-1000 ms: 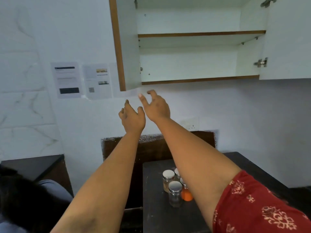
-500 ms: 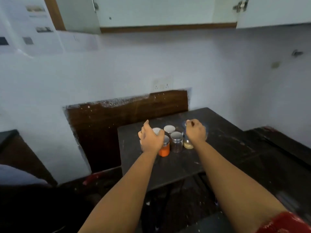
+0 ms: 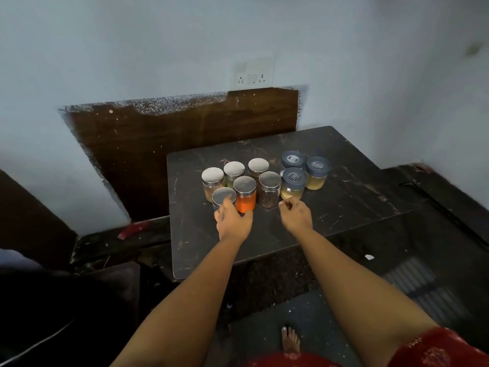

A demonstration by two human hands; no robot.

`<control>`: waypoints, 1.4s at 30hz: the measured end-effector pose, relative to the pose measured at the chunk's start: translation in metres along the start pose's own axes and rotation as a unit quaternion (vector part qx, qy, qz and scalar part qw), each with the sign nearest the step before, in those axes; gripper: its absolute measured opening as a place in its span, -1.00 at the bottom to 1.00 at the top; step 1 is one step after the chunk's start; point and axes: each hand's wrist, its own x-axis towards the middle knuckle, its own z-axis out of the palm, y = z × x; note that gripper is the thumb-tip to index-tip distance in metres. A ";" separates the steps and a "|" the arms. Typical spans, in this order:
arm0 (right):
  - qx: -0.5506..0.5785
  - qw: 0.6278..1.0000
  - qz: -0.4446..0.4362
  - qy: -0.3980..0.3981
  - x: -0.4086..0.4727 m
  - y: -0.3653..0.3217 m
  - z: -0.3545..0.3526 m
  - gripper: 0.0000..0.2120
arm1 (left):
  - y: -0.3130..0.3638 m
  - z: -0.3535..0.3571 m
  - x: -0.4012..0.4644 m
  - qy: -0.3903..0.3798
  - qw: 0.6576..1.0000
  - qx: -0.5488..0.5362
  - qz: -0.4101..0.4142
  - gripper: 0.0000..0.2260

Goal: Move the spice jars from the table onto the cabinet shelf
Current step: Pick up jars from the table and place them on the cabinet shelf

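Several silver-lidded spice jars stand clustered on the dark table [image 3: 344, 207], among them an orange-filled jar [image 3: 246, 200] and a dark-filled jar [image 3: 269, 193]. Three blue-lidded jars [image 3: 293, 181] stand to their right. My left hand [image 3: 232, 221] is spread against the front-left silver-lidded jar [image 3: 223, 195]. Its fingertips touch the lid's near edge, its thumb lies out in front of the orange jar, and the hand hides the jar's body. My right hand [image 3: 296, 215] is loosely curled and empty, just in front of the nearest blue-lidded jar. The cabinet shelf is out of view.
A white wall with a socket plate [image 3: 254, 75] and a dark wooden panel [image 3: 185, 133] rise behind the table. A lower dark ledge [image 3: 436, 197] runs along the right. My bare foot [image 3: 290, 340] is on the floor below.
My view has dropped from the open cabinet down to the table. Both hands came down from near the cabinet to the jars and now sit at the front of the cluster.
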 end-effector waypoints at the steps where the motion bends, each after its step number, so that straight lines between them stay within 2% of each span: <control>1: -0.001 1.000 -0.007 -0.008 0.010 0.000 0.003 -0.78 | 0.001 0.005 0.006 -0.001 1.000 0.001 -0.004 -0.46; 4: -0.020 0.999 -0.019 -0.022 0.040 0.001 0.007 -0.83 | 0.008 0.018 0.024 -0.001 1.000 0.008 -0.010 -0.48; 9: -0.148 0.984 -0.093 -0.034 0.095 -0.002 0.006 -0.50 | 0.029 0.045 0.055 0.024 1.000 0.003 0.011 -0.49; 13: -0.203 0.966 -0.152 -0.041 0.130 -0.008 0.004 -0.34 | 0.040 0.064 0.074 0.015 1.000 0.020 -0.008 -0.47; 17: -0.245 0.943 -0.205 -0.098 0.155 -0.013 0.011 -0.13 | 0.043 0.070 0.091 0.036 0.999 0.031 -0.024 -0.46; 20: -0.289 0.920 -0.226 -0.135 0.165 -0.010 0.019 -0.10 | 0.043 0.078 0.094 0.050 0.997 0.034 -0.039 -0.48; 22: -0.298 0.919 -0.222 -0.136 0.169 -0.006 0.022 -0.12 | 0.043 0.084 0.093 0.054 0.997 0.023 -0.047 -0.51; 26: -0.277 0.920 -0.247 -0.125 0.177 -0.002 0.020 -0.19 | 0.045 0.093 0.095 0.058 0.997 0.011 -0.040 -0.58; 29: -0.247 0.918 -0.305 -0.059 0.176 0.000 0.012 -0.23 | 0.043 0.094 0.095 0.065 0.997 -0.010 -0.039 -0.62; 32: -0.108 0.950 -0.291 0.028 0.176 -0.010 -0.003 -0.29 | 0.041 0.080 0.105 0.149 0.987 -0.036 -0.046 -0.66; 34: 0.034 0.974 -0.226 0.004 0.184 -0.024 -0.017 -0.32 | 0.049 0.066 0.118 0.187 0.979 -0.061 -0.061 -0.66; 36: 0.128 0.979 -0.152 -0.046 0.195 -0.043 -0.032 -0.38 | 0.069 0.058 0.129 0.161 0.979 -0.103 -0.065 -0.67; 38: 0.178 0.977 -0.093 -0.076 0.203 -0.059 -0.043 -0.37 | 0.096 0.062 0.133 0.061 0.973 -0.210 -0.079 -0.67; 40: 0.228 0.966 -0.048 -0.108 0.207 -0.071 -0.047 -0.32 | 0.120 0.071 0.127 -0.081 0.922 -0.357 -0.125 -0.59; 42: 0.276 0.950 -0.013 -0.146 0.209 -0.079 -0.048 -0.32 | 0.135 0.079 0.121 -0.158 0.869 -0.448 -0.141 -0.53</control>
